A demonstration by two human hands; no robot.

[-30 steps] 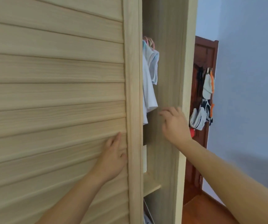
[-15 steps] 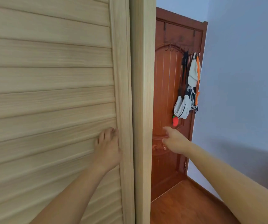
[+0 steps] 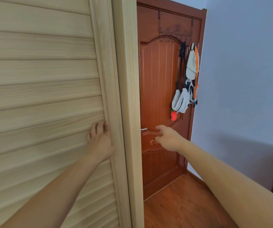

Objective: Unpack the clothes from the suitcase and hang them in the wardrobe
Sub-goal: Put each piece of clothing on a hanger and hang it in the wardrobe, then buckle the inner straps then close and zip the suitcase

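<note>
The wardrobe's light wooden slatted sliding door [image 3: 40, 99] fills the left of the view and stands shut against the wardrobe's side frame [image 3: 129, 96]. My left hand [image 3: 100, 142] presses flat on the slats at the door's right edge, fingers straight. My right hand [image 3: 168, 137] hangs in the air to the right of the frame, fingers loosely curled, holding nothing. The hung clothes and the suitcase are out of sight.
A reddish-brown room door [image 3: 162, 96] stands behind the wardrobe, with a hook rack carrying a cap and bags [image 3: 186, 89] and a red toy [image 3: 173, 115]. Pale blue wall on the right, wooden floor [image 3: 181, 204] below.
The sliding door has moved right and shut the gap, hiding the white shirts on hangers. My right hand has left the wardrobe's side panel and drawn away to the right.
</note>
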